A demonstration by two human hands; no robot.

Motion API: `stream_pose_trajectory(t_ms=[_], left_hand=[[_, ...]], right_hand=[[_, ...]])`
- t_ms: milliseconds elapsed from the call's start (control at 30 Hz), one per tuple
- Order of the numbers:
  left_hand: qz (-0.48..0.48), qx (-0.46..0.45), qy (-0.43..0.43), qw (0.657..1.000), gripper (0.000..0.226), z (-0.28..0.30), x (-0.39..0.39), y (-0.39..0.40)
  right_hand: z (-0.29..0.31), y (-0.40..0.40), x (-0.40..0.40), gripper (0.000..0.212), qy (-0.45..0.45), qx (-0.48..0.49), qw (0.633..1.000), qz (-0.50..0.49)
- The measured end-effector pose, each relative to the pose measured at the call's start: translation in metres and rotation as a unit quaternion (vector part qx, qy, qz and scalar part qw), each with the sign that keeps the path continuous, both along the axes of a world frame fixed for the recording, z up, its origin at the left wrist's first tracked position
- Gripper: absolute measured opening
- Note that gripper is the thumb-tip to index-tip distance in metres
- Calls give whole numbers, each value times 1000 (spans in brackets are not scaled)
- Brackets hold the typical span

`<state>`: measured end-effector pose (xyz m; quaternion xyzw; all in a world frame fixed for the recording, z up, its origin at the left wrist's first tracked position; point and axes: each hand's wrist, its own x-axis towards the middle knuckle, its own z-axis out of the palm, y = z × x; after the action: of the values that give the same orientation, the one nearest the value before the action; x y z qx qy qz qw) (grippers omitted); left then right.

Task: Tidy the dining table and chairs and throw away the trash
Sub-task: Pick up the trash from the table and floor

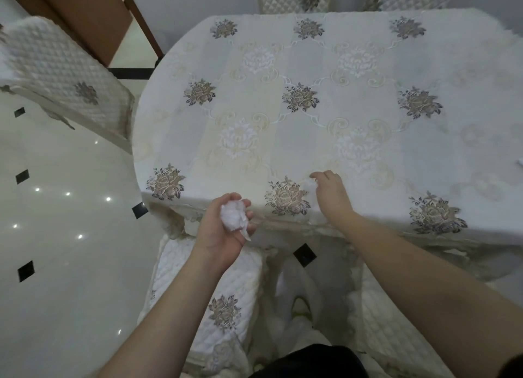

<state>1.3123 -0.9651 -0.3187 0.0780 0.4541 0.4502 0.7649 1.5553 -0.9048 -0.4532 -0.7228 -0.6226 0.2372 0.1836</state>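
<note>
The left hand was turned palm up, just in front of the near edge of the table. Its fingers curled round a wad of white tissue. The wad was crumpled and lumpy, bright white, with a thin torn tail hanging down past the fingers.

The right hand reached over the near edge of the table, fingers bent and pointing down at the cloth. Something small and white showed by its fingertips, but it was too blurry to tell whether the hand pinched it or held nothing.

The tablecloth was pale cream, with a pattern of white flowers and darker brown and grey roses. A lacy edge hung down over the side.

Below the left arm stood a chair in a white quilted cover with one rose on it. Another quilted chair stood to the left of the table, and two more stood at the far side. The floor was shiny pale tile with small black squares.
</note>
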Motion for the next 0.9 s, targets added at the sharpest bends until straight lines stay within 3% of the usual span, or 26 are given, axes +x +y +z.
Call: stream_pose_trajectory(t_ms=[100,300,567,700,900], left_hand=[[-2,13,7,1000,8,6,-4,-13],[-5,39,2,999,12,13,-30,-56],[-22,77,-44,996,11,13,-66,-135],[-20,89,-81,993,13,13,-68,-172],[-113,79,-97,986,12,14,-34,-222]], right_hand=[[24,-18,-14,35,113,21,992,-42],[81,-76,-46,30,288,62,948,-123],[123,-181,-73,23,224,98,959,-141],[136,-254,-78,23,260,153,935,-187],[167,-354,-66,32,252,147,932,-215]])
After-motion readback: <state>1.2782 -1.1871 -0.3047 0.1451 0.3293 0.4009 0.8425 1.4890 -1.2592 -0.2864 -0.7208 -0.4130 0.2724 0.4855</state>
